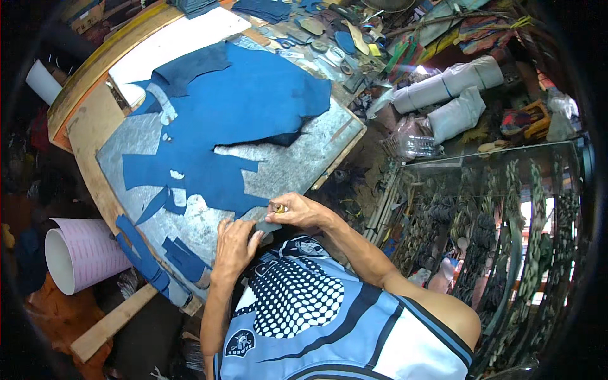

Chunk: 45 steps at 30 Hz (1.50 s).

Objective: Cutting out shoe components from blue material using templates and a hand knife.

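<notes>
A small dark grey piece [266, 226] is pinched between both hands at the near edge of the desk [95, 120]. The left hand [235, 244] is closed on its near end, while the right hand [297, 211] is pressed onto its far end, a small brass-coloured tool [278, 208] gripped in the fingers. A large sheet of blue material [247, 101], cut with gaps, is spread over a grey metal plate [297, 164]. Blue offcuts [180, 256] are seen near the left hand, and a pink roll [82, 253] beyond the desk's edge.
</notes>
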Tool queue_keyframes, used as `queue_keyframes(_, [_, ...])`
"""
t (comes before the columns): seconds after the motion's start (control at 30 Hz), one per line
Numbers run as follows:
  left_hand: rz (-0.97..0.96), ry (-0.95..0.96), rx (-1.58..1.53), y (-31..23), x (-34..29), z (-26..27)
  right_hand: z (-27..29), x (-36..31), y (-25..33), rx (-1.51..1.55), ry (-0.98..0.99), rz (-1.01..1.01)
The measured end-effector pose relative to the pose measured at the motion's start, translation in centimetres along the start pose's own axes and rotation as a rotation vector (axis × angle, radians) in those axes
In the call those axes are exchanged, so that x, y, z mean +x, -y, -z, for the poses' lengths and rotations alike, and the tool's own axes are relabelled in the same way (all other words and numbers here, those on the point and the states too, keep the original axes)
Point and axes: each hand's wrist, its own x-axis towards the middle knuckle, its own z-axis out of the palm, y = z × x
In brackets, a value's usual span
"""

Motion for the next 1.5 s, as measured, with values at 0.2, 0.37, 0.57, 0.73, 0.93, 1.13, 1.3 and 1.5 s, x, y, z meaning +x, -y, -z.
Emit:
queue_keyframes(0.2, [0.379, -0.057, -0.528, -1.2, 4.5, -2.3, 5.7, 1.5, 0.5, 0.526, 0.066, -0.134])
queue_keyframes(0.37, [0.567, -0.135, -0.936, -2.7, 8.6, -5.3, 9.9, 3.2, -1.9, 0.720, 0.163, -0.135])
queue_keyframes(0.57, [0.651, -0.322, -0.952, -4.2, 13.8, -7.2, 14.7, 6.4, -4.0, 1.100, 0.241, -0.161])
queue_keyframes(0.73, [0.794, -0.530, -1.383, -3.1, 16.1, -9.2, 14.7, 8.5, -5.3, 0.819, 0.065, -0.221])
queue_keyframes(0.93, [0.873, -0.713, -1.514, -1.9, 15.4, -10.5, 13.3, 8.1, -5.9, 0.413, 0.147, -0.312])
queue_keyframes(1.13, [0.841, -0.823, -1.209, -0.8, 14.1, -10.9, 13.3, 8.7, -5.3, 0.245, 0.203, -0.375])
queue_keyframes(1.3, [0.713, -0.868, 0.081, 5.6, 9.0, -5.4, 14.6, 9.5, -6.0, 0.238, 0.187, -0.325])
queue_keyframes(1.5, [0.726, -0.423, 0.608, 13.2, 7.2, -2.3, 13.9, 10.6, -5.3, 0.195, 0.176, -0.312])
